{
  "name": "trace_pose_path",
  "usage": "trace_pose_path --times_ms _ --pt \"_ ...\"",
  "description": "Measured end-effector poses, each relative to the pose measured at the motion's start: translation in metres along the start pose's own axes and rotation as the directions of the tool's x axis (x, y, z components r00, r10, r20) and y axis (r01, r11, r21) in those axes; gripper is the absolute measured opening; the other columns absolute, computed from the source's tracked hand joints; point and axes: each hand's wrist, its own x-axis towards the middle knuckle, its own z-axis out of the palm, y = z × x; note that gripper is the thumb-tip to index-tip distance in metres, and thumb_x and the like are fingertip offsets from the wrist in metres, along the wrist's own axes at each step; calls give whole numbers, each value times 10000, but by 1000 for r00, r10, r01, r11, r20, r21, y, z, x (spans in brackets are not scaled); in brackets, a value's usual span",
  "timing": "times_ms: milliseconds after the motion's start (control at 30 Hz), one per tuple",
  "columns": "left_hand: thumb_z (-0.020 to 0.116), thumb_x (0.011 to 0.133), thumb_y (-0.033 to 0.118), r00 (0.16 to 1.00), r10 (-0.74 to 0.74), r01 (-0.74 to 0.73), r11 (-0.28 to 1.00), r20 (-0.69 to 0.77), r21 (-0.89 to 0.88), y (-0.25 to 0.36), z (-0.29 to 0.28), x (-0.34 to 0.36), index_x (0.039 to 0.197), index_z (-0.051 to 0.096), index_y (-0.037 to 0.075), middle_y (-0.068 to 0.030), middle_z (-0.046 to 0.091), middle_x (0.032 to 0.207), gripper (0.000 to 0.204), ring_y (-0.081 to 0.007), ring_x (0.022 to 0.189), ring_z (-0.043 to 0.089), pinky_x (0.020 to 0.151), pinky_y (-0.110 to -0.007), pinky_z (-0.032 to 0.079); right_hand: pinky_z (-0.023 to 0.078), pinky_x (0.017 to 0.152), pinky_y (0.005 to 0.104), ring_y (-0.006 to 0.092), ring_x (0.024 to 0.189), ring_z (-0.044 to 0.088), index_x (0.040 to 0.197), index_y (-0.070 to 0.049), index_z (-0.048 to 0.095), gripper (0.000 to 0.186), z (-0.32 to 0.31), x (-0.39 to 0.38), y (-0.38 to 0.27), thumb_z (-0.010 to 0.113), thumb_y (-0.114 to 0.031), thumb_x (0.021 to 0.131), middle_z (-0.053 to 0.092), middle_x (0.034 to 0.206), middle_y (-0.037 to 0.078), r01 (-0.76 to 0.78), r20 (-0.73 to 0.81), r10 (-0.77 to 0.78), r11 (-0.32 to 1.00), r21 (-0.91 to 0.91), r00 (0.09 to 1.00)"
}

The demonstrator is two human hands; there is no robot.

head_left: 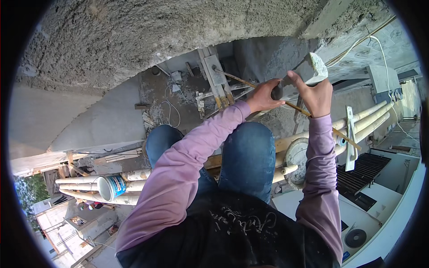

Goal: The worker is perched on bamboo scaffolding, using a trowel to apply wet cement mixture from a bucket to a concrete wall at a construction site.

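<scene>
Out in front of me, both my hands are on a grey block-like piece [304, 73] with a pale, rough, broken-looking end. My left hand [264, 96] is curled around its darker near end, thumb above and fingers below. My right hand [316, 97] grips it by the other end, thumb pressed against its side. What exactly the piece is, I cannot tell. A thin wooden stick [237, 79] runs slantwise beneath my hands. To the right of my right forearm, a long pale flat tool with a handle [350, 145] lies across the bamboo poles.
I sit on bamboo poles [371, 117] high above a cluttered floor. A round mortar-smeared pan [296, 157] rests beside my right knee; a white bucket [105, 189] with a blue label lies tilted at left. Rough plaster [170, 24] curves overhead. A white cable [385, 60] hangs at right.
</scene>
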Motion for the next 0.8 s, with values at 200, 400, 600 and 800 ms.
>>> trace_pose_path --times_ms 200,400,600,800 --pt "805 788 304 994 40 14 878 -104 478 -3 -44 -29 1408 491 90 -191 588 1334 728 -327 1237 567 1145 -638 208 552 688 365 295 733 739 914 14 740 465 16 -4 58 829 -409 745 730 756 172 -124 -310 51 968 -218 949" --pt "724 846 219 762 -423 638 615 -490 462 -67 -147 -139 771 712 27 -109 700 667 206 -206 649 707 623 -350 526 547 764 377 274 798 740 951 11 760 532 16 -9 182 823 -471 736 752 832 151 -376 -524 251 915 -146 814" --pt "655 786 85 755 -579 641 555 -308 530 -95 -95 -203 846 749 80 -174 709 814 111 -351 825 700 763 -425 547 538 832 348 235 856 723 1010 64 740 604 60 -26 225 854 -458 729 752 909 159 -392 -635 321 919 31 703" --pt "608 809 131 741 -667 488 610 72 624 -119 -66 -218 911 747 110 -203 701 974 174 -398 939 669 834 -465 529 541 805 358 236 849 719 1051 70 722 597 46 -24 277 851 -422 740 748 954 166 -518 -643 467 846 126 607"
